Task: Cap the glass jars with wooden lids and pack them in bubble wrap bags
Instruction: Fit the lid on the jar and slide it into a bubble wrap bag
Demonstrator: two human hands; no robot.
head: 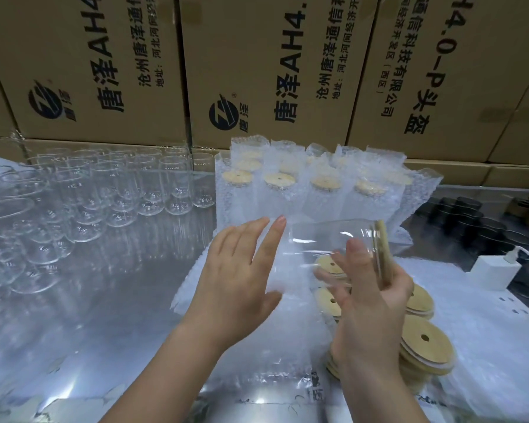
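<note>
right hand (376,303) fingers grip a capped jar (324,248) sideways; left hand (242,270) fingers spread flat, open, beside it.

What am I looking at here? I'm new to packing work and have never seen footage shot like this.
There is no machine: a camera on a person's head looks down at their two bare hands. The right hand holds a glass jar lying on its side, with a wooden lid already on its right end. The left hand is open, with its fingers at the jar's other end. On the shiny table, empty jars stand at the left, packed jars in bubble bags stand at the back, and loose lids are stacked at the right on flat bubble wrap. Cardboard boxes form the wall behind.
</note>
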